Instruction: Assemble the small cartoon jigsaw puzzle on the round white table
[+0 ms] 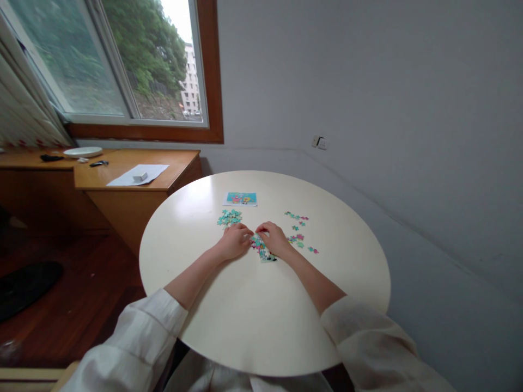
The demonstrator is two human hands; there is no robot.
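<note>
A partly joined jigsaw puzzle [261, 249] lies on the round cream table [253, 316], between my two hands. At its upper left edge, my left hand [236, 241] rests with bent fingers drawn together. My right hand [273, 238] reaches over the puzzle's upper right side, thumb and fingers closed in a pinch near the left fingertips. Anything held in either hand is too small or hidden to make out. Just beyond the left hand is a heap of turquoise jigsaw pieces [230, 217]. Loose pink, green and turquoise pieces [296, 238] are scattered right of the right hand.
A small picture card [241, 198] with a turquoise background lies toward the table's far side. Left of the table stands a wooden desk [183, 169], bearing a paper sheet [153, 173], a small white box [140, 177] and a white plate [83, 152]. Walls rise behind and right.
</note>
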